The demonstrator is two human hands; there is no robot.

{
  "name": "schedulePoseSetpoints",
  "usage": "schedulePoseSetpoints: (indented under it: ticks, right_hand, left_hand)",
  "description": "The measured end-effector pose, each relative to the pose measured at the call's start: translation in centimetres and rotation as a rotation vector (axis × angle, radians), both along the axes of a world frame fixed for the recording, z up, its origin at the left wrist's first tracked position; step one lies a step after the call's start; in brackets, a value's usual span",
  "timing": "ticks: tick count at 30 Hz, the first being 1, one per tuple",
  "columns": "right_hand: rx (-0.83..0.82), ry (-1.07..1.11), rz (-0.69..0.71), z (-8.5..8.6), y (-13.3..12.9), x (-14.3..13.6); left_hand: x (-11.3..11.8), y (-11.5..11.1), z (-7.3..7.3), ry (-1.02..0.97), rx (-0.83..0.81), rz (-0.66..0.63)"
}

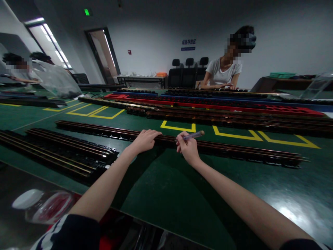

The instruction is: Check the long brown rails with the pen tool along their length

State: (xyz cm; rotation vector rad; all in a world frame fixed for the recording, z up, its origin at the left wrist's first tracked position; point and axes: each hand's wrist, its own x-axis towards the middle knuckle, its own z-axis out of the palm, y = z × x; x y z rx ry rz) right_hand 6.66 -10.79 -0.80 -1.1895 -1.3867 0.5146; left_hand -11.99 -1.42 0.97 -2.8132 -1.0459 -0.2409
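Note:
A long dark rail with copper-coloured strips (234,149) lies across the green table in front of me. My left hand (146,140) rests on its middle, fingers stretched along the top and holding nothing. My right hand (187,147) is closed around a pen (194,135) with a clear, purplish barrel, held the way one writes. The pen's brownish back end points up to the right, while its tip is hidden by my fingers, close to the rail. Whether the tip touches the rail I cannot tell.
More dark rails (52,152) lie at the left edge of the green table (156,194). Behind are stacked rails (234,116) and a long red rail (208,105). Across the table sits a person (223,71). A lidded plastic jar (49,206) stands low at the left.

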Motion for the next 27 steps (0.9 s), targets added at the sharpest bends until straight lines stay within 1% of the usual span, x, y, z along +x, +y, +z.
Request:
schedulePoseSetpoints:
  ticks: [27]
  right_hand:
    - [-0.015,0.002,0.003,0.15,-0.07,0.04]
  left_hand:
    - [-0.01,-0.14,0.17,0.001,-0.011,-0.003]
